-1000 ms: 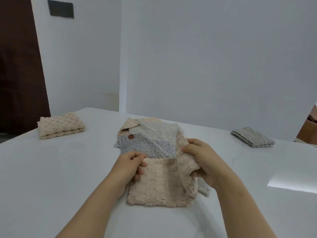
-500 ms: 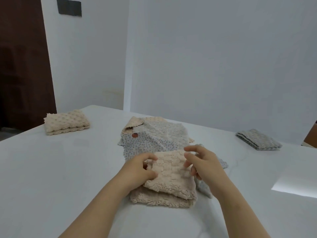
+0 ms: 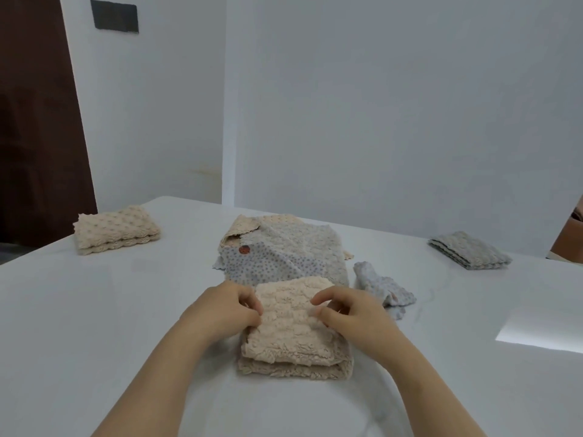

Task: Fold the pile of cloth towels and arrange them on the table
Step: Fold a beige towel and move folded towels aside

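A beige fluffy towel (image 3: 293, 335) lies folded in layers on the white table (image 3: 94, 310), right in front of me. My left hand (image 3: 225, 309) pinches its upper left edge with curled fingers. My right hand (image 3: 348, 312) rests on its upper right part, fingers bent, fingertips touching the cloth. Behind it lies the unfolded pile of towels (image 3: 284, 250), grey-dotted and beige, with a small red tag. A crumpled grey-dotted cloth (image 3: 383, 288) lies just right of the pile.
A folded beige towel (image 3: 116, 230) sits at the far left of the table. A folded grey towel (image 3: 470, 253) sits at the far right. White walls stand behind the table, a dark door at left, a brown object at the right edge.
The beige towel's right half was folded over to the left. Both hands then came to rest on its top edge, and the folded towel now lies flatter.
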`<state>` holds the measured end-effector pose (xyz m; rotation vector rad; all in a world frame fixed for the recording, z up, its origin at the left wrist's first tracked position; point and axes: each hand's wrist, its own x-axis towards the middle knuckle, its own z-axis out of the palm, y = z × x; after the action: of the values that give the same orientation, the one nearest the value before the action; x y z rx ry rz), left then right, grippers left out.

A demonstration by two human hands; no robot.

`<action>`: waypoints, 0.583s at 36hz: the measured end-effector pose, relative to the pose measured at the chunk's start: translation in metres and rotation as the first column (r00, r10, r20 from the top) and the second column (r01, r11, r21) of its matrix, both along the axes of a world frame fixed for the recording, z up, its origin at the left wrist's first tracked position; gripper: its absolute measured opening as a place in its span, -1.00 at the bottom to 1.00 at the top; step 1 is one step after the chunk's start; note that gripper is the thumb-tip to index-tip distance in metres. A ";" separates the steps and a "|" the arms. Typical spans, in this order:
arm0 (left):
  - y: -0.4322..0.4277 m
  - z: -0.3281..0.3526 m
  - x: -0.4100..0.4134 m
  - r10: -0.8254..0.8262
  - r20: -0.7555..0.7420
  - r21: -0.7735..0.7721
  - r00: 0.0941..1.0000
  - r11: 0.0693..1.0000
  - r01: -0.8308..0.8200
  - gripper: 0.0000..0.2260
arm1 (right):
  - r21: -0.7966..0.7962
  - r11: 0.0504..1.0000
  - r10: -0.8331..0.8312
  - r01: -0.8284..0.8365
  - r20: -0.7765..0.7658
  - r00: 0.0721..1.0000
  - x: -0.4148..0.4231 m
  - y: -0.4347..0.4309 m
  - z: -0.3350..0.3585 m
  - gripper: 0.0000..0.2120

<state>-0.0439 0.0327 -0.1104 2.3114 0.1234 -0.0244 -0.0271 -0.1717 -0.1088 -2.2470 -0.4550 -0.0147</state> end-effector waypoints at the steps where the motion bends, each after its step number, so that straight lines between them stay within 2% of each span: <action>1: -0.002 0.001 0.000 0.024 0.057 0.097 0.998 0.995 -0.030 -0.87 | -0.015 0.999 -0.044 0.046 0.090 0.995 0.002 0.000 -0.002 -0.79; 3: -0.010 0.003 -0.001 0.035 0.194 0.177 0.980 0.982 -0.070 -0.90 | -0.003 0.988 -0.143 0.151 0.317 0.938 0.001 0.002 -0.004 -0.83; 4: -0.015 0.002 -0.001 0.002 0.229 0.173 0.973 0.984 -0.043 -0.82 | 0.000 0.983 -0.169 0.181 0.363 0.916 0.000 0.005 -0.005 -0.90; 5: -0.019 -0.001 0.000 -0.049 0.247 0.187 0.968 0.982 0.002 -0.74 | -0.029 0.981 -0.170 0.193 0.366 0.915 -0.001 0.009 -0.004 -0.75; 7: -0.028 -0.009 0.004 -0.173 0.217 0.334 0.961 0.938 0.094 -0.64 | -0.155 0.970 -0.129 0.187 0.320 0.938 -0.001 0.013 -0.011 -0.36; 8: -0.030 -0.016 0.006 -0.209 0.176 0.407 0.962 0.905 0.122 -0.60 | -0.251 0.950 -0.112 0.186 0.280 0.953 -0.001 0.015 -0.015 -0.27; 10: -0.031 -0.031 0.009 -0.226 0.092 0.480 0.970 0.863 0.155 -0.57 | -0.393 0.905 -0.094 0.166 0.195 0.976 -0.003 0.017 -0.023 -0.32; 12: -0.029 -0.042 0.011 -0.205 0.098 0.471 0.974 0.872 0.136 -0.58 | -0.448 0.884 -0.087 0.135 0.126 0.988 -0.005 0.017 -0.029 -0.46; 14: -0.027 -0.048 0.009 -0.176 0.159 0.437 0.972 0.895 0.090 -0.61 | -0.435 0.889 -0.114 0.144 0.094 0.989 -0.007 0.017 -0.033 -0.58; 18: -0.026 -0.050 0.007 -0.159 0.207 0.423 0.965 0.904 0.059 -0.49 | -0.378 0.905 -0.170 0.197 0.105 0.980 -0.007 0.017 -0.037 -0.63; 21: -0.027 -0.051 0.009 -0.140 0.220 0.422 0.965 0.906 0.035 -0.61 | -0.428 0.882 -0.161 0.195 0.116 0.980 -0.005 0.019 -0.038 -0.62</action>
<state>-0.0353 0.0058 -0.1612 2.7220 -0.1166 0.2675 -0.0322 -0.1530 -0.1471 -2.7375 -0.3098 -0.1042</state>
